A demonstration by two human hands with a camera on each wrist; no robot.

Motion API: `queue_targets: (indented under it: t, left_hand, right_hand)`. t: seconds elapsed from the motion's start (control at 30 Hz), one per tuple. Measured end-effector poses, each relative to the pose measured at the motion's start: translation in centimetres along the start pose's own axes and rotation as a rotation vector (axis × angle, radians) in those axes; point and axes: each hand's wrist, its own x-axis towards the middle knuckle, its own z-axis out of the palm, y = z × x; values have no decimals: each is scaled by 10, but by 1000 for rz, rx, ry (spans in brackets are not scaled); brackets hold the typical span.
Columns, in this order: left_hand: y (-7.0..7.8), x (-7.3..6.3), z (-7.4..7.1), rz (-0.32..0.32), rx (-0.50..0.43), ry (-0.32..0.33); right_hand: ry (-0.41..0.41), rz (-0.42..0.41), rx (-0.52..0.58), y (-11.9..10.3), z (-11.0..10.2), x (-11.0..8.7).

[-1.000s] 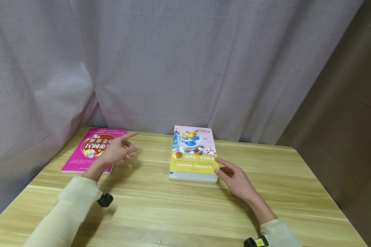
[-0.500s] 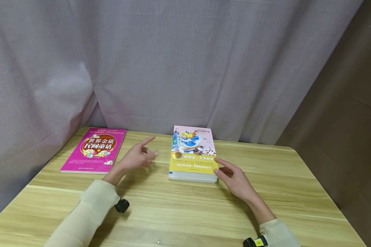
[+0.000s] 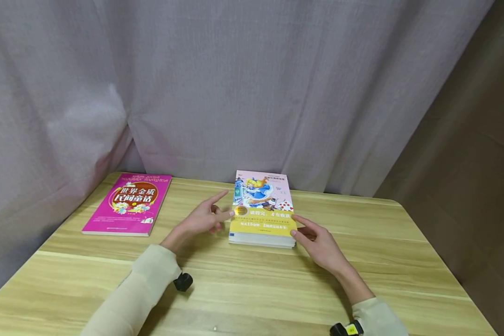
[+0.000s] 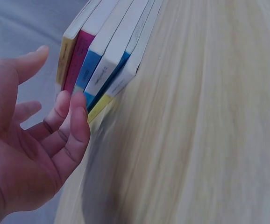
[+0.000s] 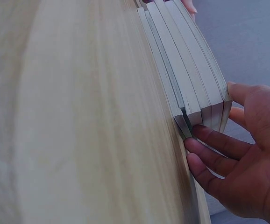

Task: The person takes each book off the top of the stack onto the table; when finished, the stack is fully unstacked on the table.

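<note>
A neat stack of several paperback books (image 3: 260,221) lies on the wooden table, topped by a pink and yellow cover with a blue-dressed figure. My left hand (image 3: 203,218) is at the stack's left side, index finger stretched out and the other fingers loosely bent. In the left wrist view its fingertips overlap the coloured spines (image 4: 92,70), with no book gripped. On the opposite side my right hand (image 3: 322,247) rests its fingers against the stack's right edge. The right wrist view shows the thumb by the top book's corner and the fingers along the page edges (image 5: 184,70).
A single magenta book (image 3: 126,205) lies flat at the table's left. Grey curtains (image 3: 252,84) hang right behind the table's back edge. Bare wood (image 3: 252,289) stretches in front of the stack.
My left hand has moved right, from over the magenta book to the left side of the stack, uncovering the magenta cover. The right hand has stayed at the stack's right edge.
</note>
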Motion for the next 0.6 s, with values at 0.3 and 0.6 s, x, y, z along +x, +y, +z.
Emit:
queue_targets:
  t: [0.3,0.6]
  left_hand:
    - [4,8,13,-20,-13,17]
    - [7,11,19,0,35,27]
  right_hand:
    - [4,-25,13,-1,0,-1]
    - [3,-1,17,0,1,0]
